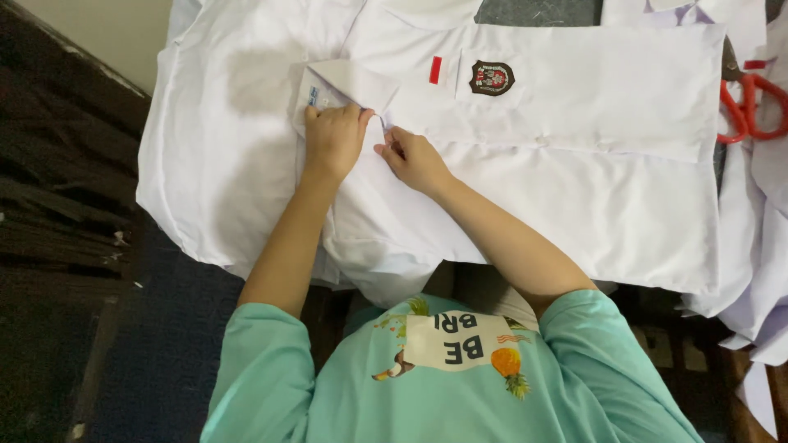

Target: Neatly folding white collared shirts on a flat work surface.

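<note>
A white shirt [574, 180] lies spread flat on a table, with a dark embroidered badge [492, 78] and a small red tab [435, 70] on its chest. My left hand [335, 135] presses down on the shirt's collar [345, 80], fingers curled on the cloth. Just to its right, my right hand [414, 160] pinches the shirt's front edge between thumb and fingers. The two hands are almost touching.
Orange-handled scissors [751, 107] lie at the right edge, partly on more white cloth [763, 271]. White fabric hangs over the table's near edge. A dark floor and dark wooden boards [57, 213] are on the left. My teal shirt fills the bottom.
</note>
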